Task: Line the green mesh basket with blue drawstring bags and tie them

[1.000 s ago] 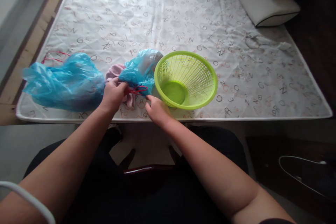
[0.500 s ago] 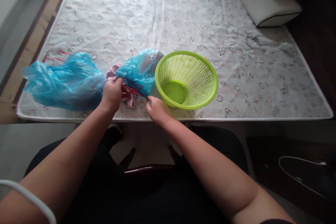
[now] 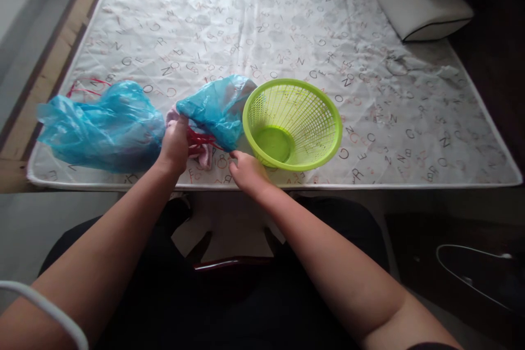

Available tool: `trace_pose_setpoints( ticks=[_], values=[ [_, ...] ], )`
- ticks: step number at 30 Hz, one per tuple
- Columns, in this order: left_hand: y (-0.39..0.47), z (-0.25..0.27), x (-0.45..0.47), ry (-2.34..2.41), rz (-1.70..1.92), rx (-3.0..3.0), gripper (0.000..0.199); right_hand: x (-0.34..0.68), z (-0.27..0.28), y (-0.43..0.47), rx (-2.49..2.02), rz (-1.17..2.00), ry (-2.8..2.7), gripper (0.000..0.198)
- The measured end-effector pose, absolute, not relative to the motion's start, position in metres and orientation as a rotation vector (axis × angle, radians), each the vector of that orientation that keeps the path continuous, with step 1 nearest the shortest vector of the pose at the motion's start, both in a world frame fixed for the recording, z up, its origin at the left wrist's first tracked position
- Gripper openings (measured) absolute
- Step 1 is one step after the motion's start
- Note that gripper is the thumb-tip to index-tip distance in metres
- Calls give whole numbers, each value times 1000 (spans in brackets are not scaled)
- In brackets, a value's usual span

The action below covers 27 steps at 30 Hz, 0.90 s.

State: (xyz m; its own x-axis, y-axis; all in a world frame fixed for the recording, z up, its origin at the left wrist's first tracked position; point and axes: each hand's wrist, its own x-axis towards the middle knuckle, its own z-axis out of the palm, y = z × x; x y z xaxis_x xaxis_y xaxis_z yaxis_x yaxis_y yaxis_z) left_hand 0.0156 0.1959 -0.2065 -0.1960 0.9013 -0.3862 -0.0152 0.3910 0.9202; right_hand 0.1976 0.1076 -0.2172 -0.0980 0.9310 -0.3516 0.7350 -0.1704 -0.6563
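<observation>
– What's at the far left?
– A larger blue bag (image 3: 102,128), lying on the mattress (image 3: 287,38), just beside the left hand (image 3: 175,145).
– How does that hand stand?
– It looks closed on the red drawstring (image 3: 200,139), though its fingertips are partly hidden. A pink cloth (image 3: 205,159) shows beside and behind it.
– And next along?
– The smaller blue bag (image 3: 219,106), on the mattress beyond the hands, between the left hand and the basket. It's crumpled, but its long axis seems to slant away to the right.
– Which hand is nearer?
– Hard to split: the left is by its left edge, while the right hand (image 3: 246,169) appears to pinch its near corner between thumb and finger.
– Then?
– The green basket (image 3: 318,161), upright, close against the bag's right side.
</observation>
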Motion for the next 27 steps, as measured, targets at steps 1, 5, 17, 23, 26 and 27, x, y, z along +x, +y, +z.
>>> trace_pose_setpoints(
  ticks=[1, 5, 17, 23, 26, 27],
  values=[
    [197, -207, 16, 1537, 1020, 795, 64, 198, -217, 108, -1936, 1135, -1835, 42],
    [199, -209, 21, 1549, 980, 694, 63, 198, -216, 108, -1983, 1150, -1820, 43],
    [201, -212, 16, 1564, 980, 789, 58, 198, -220, 109, -2026, 1138, -1832, 43],
    [200, -201, 13, 1567, 1040, 896, 31, 199, -219, 109, -2090, 1171, -1843, 41],
    [199, -196, 13, 1572, 1055, 868, 30, 199, -219, 109, -2092, 1180, -1848, 41],
    [199, -195, 13, 1575, 1048, 858, 30, 199, -219, 108, -2091, 1183, -1851, 41]
  ],
)
